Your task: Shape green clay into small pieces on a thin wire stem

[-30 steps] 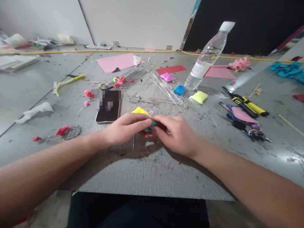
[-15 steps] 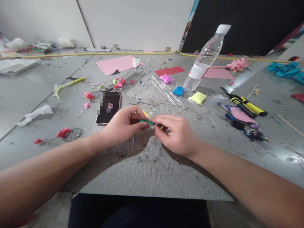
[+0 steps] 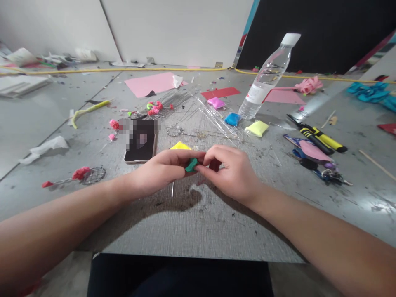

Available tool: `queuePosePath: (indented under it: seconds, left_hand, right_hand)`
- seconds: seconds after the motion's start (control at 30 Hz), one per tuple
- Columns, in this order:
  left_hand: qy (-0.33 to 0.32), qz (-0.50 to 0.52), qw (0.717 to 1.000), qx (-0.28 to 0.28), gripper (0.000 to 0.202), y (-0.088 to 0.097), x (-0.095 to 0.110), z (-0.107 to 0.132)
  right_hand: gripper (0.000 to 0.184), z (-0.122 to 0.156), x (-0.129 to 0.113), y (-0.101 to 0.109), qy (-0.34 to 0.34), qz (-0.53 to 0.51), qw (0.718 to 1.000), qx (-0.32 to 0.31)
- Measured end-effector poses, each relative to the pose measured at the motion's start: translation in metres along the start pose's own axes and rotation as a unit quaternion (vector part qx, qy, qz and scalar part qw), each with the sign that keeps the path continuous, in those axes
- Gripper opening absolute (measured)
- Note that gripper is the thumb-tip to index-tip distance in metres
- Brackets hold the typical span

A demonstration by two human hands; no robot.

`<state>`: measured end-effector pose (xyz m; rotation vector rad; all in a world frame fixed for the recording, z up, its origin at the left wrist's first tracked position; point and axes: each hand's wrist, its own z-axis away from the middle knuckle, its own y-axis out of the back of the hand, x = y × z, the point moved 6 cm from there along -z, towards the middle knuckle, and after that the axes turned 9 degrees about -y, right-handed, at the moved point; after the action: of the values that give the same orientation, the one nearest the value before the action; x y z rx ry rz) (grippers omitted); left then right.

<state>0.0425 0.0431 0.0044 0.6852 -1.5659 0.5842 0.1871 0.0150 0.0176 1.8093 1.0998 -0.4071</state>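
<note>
Green clay piece (image 3: 191, 165) is pinched between the left hand (image 3: 161, 171) and right hand (image 3: 230, 171); a clear plastic bottle (image 3: 267, 76) stands capped on the tabletop (image 3: 198, 222), apparently empty.

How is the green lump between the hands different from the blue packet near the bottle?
The green lump is bare and pinched between the left hand and right hand; the blue packet lies untouched on the table. The green lump looks smaller than the blue packet. Both are brightly coloured.

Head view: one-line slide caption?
Left hand and right hand pinch a small green clay piece above a cluttered grey table, near a phone.
</note>
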Motion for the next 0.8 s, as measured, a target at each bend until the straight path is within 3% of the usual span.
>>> queuePosePath:
  seconds: [0.13, 0.3, 0.43, 0.5, 0.57, 0.73, 0.8]
  left_hand:
    - [0.019, -0.080, 0.996, 0.028, 0.034, 0.006, -0.005, 0.000]
    - [0.025, -0.045, 0.990, 0.129, 0.021, 0.022, -0.011, -0.003]
    - [-0.010, -0.128, 0.978, 0.163, 0.009, 0.037, -0.006, -0.007]
    - [-0.048, -0.250, 0.951, 0.175, 0.008, 0.045, 0.002, -0.007]
    - [-0.088, -0.378, 0.907, 0.163, 0.014, 0.048, 0.010, -0.007]
    - [-0.155, -0.587, 0.794, 0.022, 0.058, 0.038, 0.008, -0.007]
    - [-0.150, -0.622, 0.769, -0.016, 0.059, 0.036, 0.002, -0.008]
  right_hand:
    - [0.023, -0.002, 0.004, 0.000, -0.017, 0.000, 1.000, 0.005]
    - [0.018, -0.006, 0.020, 0.004, -0.072, 0.009, 0.997, 0.035]
    - [0.011, -0.011, 0.036, -0.002, -0.126, 0.054, 0.991, -0.010]
    - [0.010, -0.012, 0.038, -0.006, -0.131, 0.071, 0.988, -0.034]
    - [0.008, -0.011, 0.037, -0.009, -0.127, 0.077, 0.987, -0.053]
    - [0.011, -0.009, 0.034, -0.015, -0.111, 0.082, 0.987, -0.086]
    - [0.013, -0.008, 0.034, -0.016, -0.106, 0.080, 0.987, -0.089]
